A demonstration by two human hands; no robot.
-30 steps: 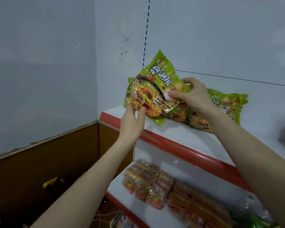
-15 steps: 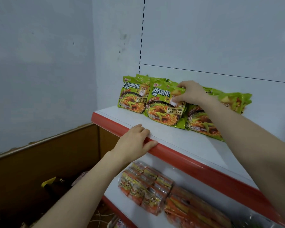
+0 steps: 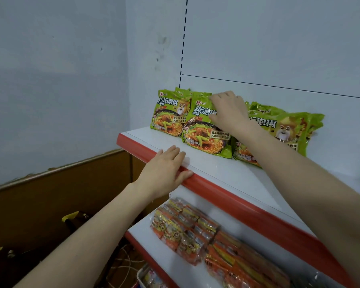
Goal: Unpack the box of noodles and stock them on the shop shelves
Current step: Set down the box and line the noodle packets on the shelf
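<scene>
Green noodle packs lean against the back panel of the upper white shelf [image 3: 220, 173]. The left pack [image 3: 168, 113] stands near the shelf's left end. The middle pack [image 3: 202, 132] leans in front of it, and my right hand [image 3: 229, 111] lies flat against its upper right part, fingers spread. Further green packs [image 3: 285, 129] stand to the right, partly hidden behind my right forearm. My left hand [image 3: 166, 167] rests palm down on the shelf's red front edge [image 3: 237, 206], holding nothing. The noodle box is out of view.
The lower shelf [image 3: 141, 231] carries orange snack packs [image 3: 183, 229] and more orange packs [image 3: 243, 260] to the right. A brown wooden panel [image 3: 60, 196] runs along the left wall. Dark items and cords lie on the floor at bottom left.
A second ago both hands held a green pack in front of the shelf. It now stands on the shelf; my left hand dropped to the red edge and my right hand flattened on the pack.
</scene>
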